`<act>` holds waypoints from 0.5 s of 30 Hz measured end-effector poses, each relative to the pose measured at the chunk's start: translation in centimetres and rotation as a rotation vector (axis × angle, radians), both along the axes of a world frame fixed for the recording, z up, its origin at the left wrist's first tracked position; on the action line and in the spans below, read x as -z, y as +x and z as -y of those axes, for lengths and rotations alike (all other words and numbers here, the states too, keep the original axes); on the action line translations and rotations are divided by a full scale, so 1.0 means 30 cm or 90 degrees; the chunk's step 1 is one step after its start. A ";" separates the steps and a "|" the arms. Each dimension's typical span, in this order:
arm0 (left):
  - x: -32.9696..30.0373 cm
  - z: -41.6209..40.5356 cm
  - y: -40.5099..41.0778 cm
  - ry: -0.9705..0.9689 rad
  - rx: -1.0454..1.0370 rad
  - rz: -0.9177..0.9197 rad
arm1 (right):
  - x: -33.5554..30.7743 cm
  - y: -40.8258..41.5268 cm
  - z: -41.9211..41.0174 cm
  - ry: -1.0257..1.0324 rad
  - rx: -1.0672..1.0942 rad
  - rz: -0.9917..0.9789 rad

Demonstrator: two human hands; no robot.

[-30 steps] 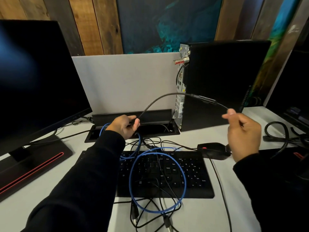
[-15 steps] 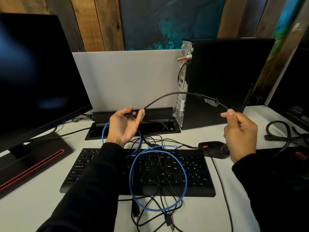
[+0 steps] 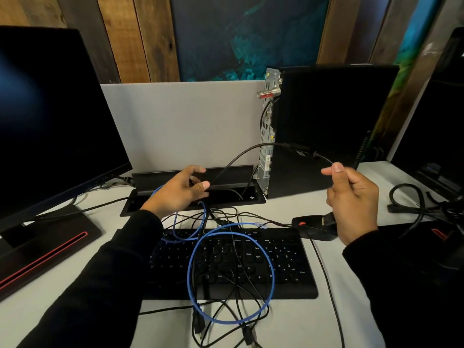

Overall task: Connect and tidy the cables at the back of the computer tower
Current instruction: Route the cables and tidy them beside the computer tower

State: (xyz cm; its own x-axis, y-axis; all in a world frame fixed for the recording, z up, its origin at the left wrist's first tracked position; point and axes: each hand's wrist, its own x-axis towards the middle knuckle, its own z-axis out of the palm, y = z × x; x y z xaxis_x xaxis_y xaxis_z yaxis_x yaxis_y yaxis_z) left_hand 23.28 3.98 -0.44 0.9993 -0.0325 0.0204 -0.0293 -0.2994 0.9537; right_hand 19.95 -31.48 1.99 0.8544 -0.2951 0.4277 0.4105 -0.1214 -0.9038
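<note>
We find the task at an early stage. The computer tower (image 3: 334,126) stands upright at centre right of the frame, its rear panel (image 3: 267,126) turned left toward the grey divider (image 3: 180,121). One dark lead appears already plugged in near the top of that panel; we cannot tell whether any other port is occupied.

We are holding one black cable (image 3: 241,156) stretched across mid-frame. The right hand (image 3: 351,197) pinches its thin end between thumb and forefinger, just in front of the tower's side. The left hand (image 3: 180,189) has its fingers loosely curled around the same cable at the open cable hatch (image 3: 193,197) in the desk, a partial grip rather than a tight fist. An in-line block (image 3: 300,149) on the cable hangs in front of the tower. Its plug is not visible, so we judge it not yet connected.

Much remains. A blue cable (image 3: 226,275) lies in loose loops over the keyboard (image 3: 288,267) at lower centre, its clear plug free near the mouse (image 3: 313,227). Several thin black cords tangle with it down to the bottom edge. None are bundled or routed.

Obstructions: the keyboard sits under the tangle, the mouse is just beside the right hand, the monitor (image 3: 50,116) crowds the left, and another coil of cable (image 3: 411,204) lies at far right. The panel faces sideways, so ports are poorly visible from here.
</note>
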 end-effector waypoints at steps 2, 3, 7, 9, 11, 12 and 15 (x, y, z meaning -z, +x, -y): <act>-0.008 -0.009 0.010 0.291 -0.081 0.089 | -0.006 -0.002 -0.005 -0.003 -0.005 0.007; -0.013 -0.011 0.010 0.401 -0.125 0.145 | -0.007 -0.004 -0.007 -0.005 -0.007 0.010; 0.001 -0.055 0.039 0.495 -0.254 0.164 | -0.005 -0.006 -0.009 -0.002 -0.007 0.013; 0.001 -0.055 0.050 0.492 -0.291 0.138 | -0.004 -0.006 -0.013 0.006 -0.009 0.009; -0.012 -0.032 0.057 0.485 -0.336 0.116 | -0.003 -0.007 -0.018 0.016 -0.010 0.008; -0.016 -0.019 0.059 0.488 -0.353 0.103 | -0.005 -0.009 -0.020 0.022 -0.011 0.011; -0.011 0.009 0.061 0.511 -0.377 0.071 | -0.029 -0.025 -0.019 0.043 -0.019 0.040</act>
State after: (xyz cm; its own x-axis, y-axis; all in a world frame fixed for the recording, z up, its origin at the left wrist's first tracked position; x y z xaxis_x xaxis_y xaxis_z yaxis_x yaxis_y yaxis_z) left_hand 25.12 3.71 -0.12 0.8526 0.4240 0.3055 0.2559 -0.8484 0.4635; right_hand 19.22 -30.91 2.85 0.8356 -0.2999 0.4602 0.4688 -0.0475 -0.8820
